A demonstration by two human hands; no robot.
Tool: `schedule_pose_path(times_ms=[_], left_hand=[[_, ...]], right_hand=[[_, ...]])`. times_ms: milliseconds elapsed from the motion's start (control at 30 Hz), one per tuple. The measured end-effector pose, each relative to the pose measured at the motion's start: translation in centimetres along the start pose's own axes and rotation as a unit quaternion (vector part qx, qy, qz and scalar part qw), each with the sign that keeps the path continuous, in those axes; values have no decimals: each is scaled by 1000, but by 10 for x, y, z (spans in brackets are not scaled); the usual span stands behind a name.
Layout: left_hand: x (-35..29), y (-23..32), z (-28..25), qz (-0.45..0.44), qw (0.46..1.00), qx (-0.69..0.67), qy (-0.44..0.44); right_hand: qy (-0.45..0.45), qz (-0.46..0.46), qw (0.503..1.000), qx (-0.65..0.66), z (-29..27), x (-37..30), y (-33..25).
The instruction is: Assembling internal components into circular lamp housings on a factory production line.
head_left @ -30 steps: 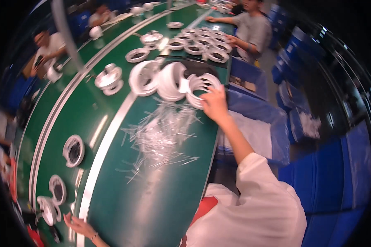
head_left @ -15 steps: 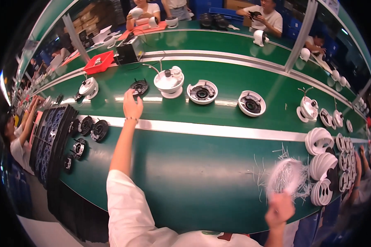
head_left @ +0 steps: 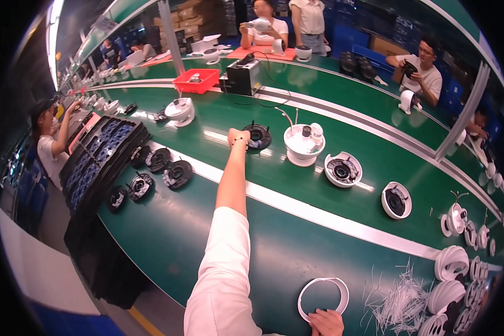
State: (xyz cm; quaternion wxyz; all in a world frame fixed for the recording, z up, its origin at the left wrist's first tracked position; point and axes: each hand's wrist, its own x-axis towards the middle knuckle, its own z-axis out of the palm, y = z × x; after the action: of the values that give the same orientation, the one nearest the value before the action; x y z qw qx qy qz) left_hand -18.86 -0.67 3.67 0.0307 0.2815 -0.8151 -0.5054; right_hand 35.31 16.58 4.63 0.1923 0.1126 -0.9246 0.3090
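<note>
holding white ring (head_left: 344, 293), right hand (head_left: 326, 323); red bin (head_left: 194, 87) containing parts (head_left: 195, 77)

From my end I see the L hand (head_left: 238, 136) at the L edge of a blk round part (head_left: 260, 135); R hand (head_left: 326, 322) grips a wht ring (head_left: 343, 294) nr a pile of clr strips (head_left: 399, 303). Stacked wht rings (head_left: 447, 296) sit just R of the strips.

One view, from left of paired fisheye cameras on person's head. Looks down and forward across worktop (head_left: 297, 241); upright, unmirrored. Close in: left sleeve (head_left: 221, 263) and right hand (head_left: 326, 323) at lower edge. Far: co-worker (head_left: 431, 84), small, upper right. Worktop slants down rightward; straight edges bow near dark rim.
</note>
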Motion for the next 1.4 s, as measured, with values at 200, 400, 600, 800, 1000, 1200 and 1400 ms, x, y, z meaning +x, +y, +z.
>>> schedule_pose_path(times_ms=[200,400,600,800,1000,1200,1400], left_hand=[[-42,-29,3,66,898,-319,-296],[-188,-98,-79,-34,839,-251,-481],[-278,-153,-95,82,869,-187,-451],[-324,-143,-87,85,833,-248,-487],[-358,-98,-74,52,764,-360,-533],[-386,-101,-42,118,695,-452,-547],[-422,-123,-42,142,668,-389,-618]], right_hand=[[43,21,998,-50,-11,-9,9],[-30,-2,998,-49,-23,-36,25],[-130,128,976,-121,-55,-11,-2],[-174,203,957,-110,-34,10,14],[-136,223,963,-69,-41,12,5],[352,235,783,455,-42,10,40],[387,220,726,525,-41,27,35]])
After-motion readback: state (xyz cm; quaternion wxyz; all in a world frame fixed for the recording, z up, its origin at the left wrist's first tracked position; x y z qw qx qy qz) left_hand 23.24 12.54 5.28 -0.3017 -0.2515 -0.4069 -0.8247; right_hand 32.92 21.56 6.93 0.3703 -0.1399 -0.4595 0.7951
